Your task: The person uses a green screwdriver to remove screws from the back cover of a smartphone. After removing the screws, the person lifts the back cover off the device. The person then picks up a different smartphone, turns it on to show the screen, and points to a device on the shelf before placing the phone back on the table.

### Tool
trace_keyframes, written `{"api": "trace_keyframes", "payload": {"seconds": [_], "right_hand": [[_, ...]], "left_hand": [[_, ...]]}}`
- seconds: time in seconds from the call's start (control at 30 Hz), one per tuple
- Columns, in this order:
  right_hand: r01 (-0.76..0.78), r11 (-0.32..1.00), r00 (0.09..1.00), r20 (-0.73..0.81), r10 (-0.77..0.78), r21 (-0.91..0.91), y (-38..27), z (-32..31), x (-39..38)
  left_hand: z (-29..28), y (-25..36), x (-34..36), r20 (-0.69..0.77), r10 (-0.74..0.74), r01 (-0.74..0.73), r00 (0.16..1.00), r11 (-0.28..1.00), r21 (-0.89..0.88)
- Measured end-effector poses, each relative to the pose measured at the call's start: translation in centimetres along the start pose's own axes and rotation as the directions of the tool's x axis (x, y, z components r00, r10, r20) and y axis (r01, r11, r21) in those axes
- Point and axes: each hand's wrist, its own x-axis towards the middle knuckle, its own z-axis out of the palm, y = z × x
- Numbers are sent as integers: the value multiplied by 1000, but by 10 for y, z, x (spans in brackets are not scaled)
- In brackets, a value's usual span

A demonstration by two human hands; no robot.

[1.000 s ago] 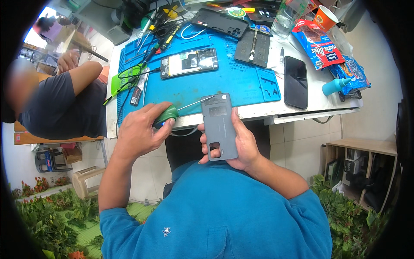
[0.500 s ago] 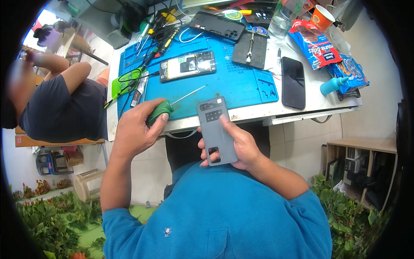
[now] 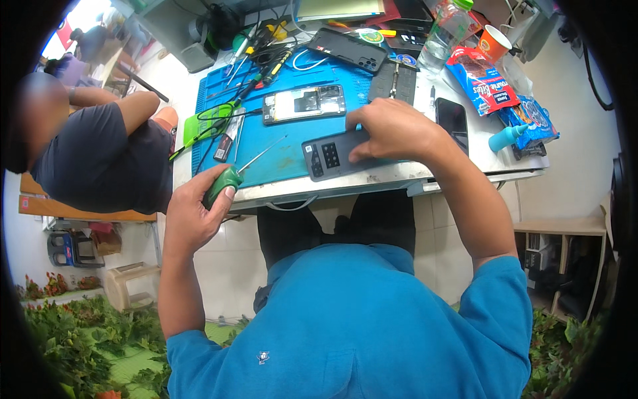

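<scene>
My left hand (image 3: 193, 216) is closed around the green handle of a screwdriver (image 3: 229, 179), its thin shaft pointing up and right over the near edge of the blue work mat (image 3: 262, 165). A grey phone back cover (image 3: 319, 158) with a camera panel lies turned sideways at the table's front edge, partly over the mat. From above, my right hand (image 3: 402, 130) grips its right part between thumb and fingers, which hide some of it. Beyond, on the mat, an opened phone (image 3: 304, 104) shows its inner parts, with a cable running to its left side.
Behind the mat lie a black phone shell (image 3: 349, 50), cables and tools. A dark phone (image 3: 452, 120), a light-blue bottle (image 3: 508, 137), snack packs (image 3: 482, 80), a clear bottle (image 3: 446, 36) and a paper cup (image 3: 493, 44) stand rightward. Another person (image 3: 106, 153) sits at left.
My right hand has swung the back cover from upright near my body to sideways at the table edge, now gripping from above. The left hand with the screwdriver has moved slightly left and down.
</scene>
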Motion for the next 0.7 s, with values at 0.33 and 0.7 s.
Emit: {"api": "trace_keyframes", "payload": {"seconds": [0.33,0.7], "right_hand": [[205,977,943,-253,-215,-65,-18,51,-1],[425,901,798,-433,-418,-87,-37,59,-3]], "left_hand": [[10,-8,-15,60,107,-112,992,988,102],[6,3,-16,182,85,-106,980,988,113]]}}
